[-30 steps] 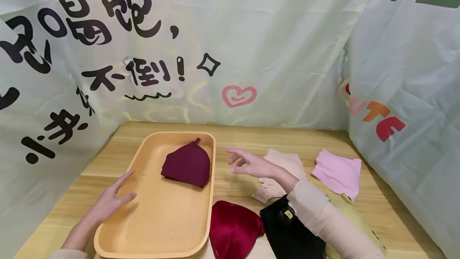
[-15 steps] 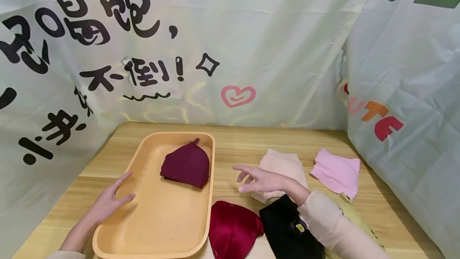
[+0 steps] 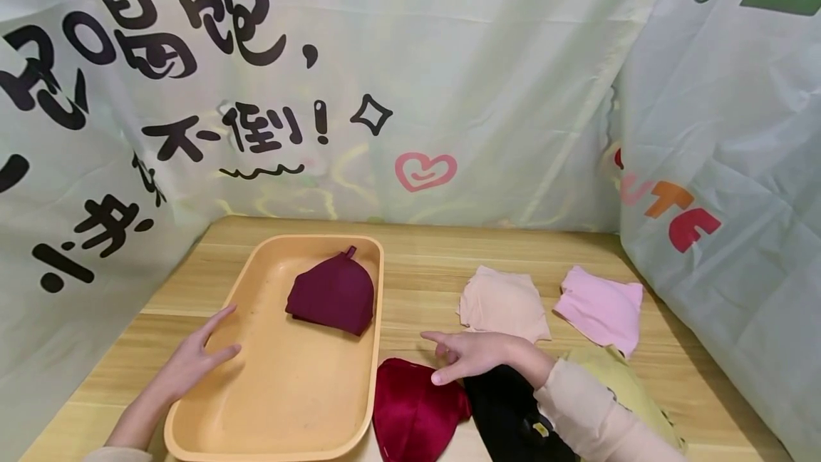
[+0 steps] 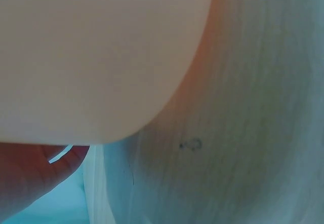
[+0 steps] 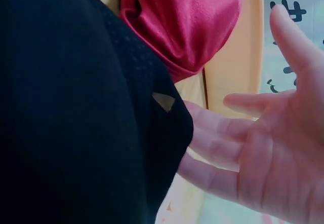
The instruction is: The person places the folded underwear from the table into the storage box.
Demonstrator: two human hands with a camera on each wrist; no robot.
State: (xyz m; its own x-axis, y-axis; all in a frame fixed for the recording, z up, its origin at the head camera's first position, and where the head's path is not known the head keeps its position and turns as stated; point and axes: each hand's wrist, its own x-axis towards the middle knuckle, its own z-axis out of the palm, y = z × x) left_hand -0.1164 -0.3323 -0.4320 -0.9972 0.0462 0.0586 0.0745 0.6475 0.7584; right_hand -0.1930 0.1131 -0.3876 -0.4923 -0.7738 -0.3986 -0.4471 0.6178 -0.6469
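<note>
My left hand (image 3: 195,358) rests at the left rim of a peach plastic tray (image 3: 276,405), fingers spread apart over its edge. In the left wrist view, part of that hand (image 4: 35,171) shows beside the tray wall (image 4: 101,82). A plum-coloured folded bra (image 3: 333,294) lies in the tray's far right corner. My right hand (image 3: 474,356) hovers with loose fingers, holding nothing, above a dark red satin folded bra (image 3: 417,408) and a black folded garment (image 3: 507,412). In the right wrist view the black cloth (image 5: 76,107) hides some fingertips; contact is unclear.
Behind my right hand lie a beige folded garment (image 3: 503,301) and a pink one (image 3: 603,309). A yellow-green garment (image 3: 622,391) is partly under my right sleeve. Printed curtains (image 3: 513,91) enclose the wooden table (image 3: 423,255) at back and sides.
My right hand has come down toward me and slightly right, from beside the tray to above the red and black garments. My left hand and the tray have stayed put.
</note>
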